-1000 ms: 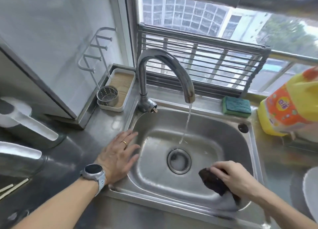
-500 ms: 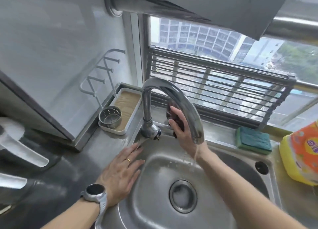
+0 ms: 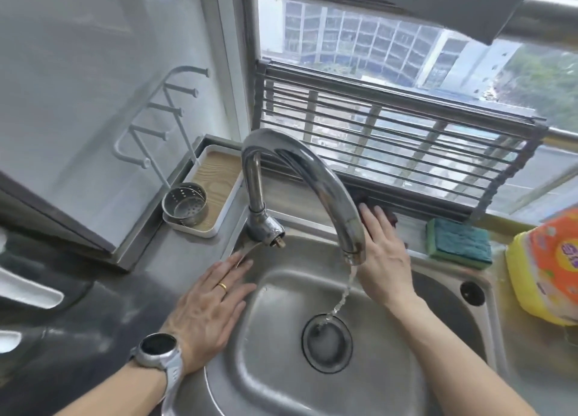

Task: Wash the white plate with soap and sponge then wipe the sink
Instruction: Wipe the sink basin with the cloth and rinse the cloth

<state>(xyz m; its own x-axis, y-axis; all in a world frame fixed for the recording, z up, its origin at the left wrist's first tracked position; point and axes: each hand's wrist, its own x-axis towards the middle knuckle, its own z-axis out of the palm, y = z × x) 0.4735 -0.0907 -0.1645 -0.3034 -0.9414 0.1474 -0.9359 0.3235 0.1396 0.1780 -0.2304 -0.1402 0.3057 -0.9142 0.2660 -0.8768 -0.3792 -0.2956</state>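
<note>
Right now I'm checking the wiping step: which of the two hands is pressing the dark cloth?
The right hand, fingers flat on the dark cloth at the sink's back ledge. The left hand, with ring and watch, rests bare on the sink's left rim.

— What is worn on the left hand (image 3: 208,309)?
— A thin gold ring (image 3: 222,286) is seen on one finger. A watch (image 3: 157,347) is strapped just behind the hand, at the wrist.
— How is the watch made?
— A round dark face is set in a silver-grey case, and a pale grey strap is fitted to it.
— And the right hand (image 3: 385,253)?
— Nothing is worn on it. Both forearms are left bare; no sleeves are seen.
</note>
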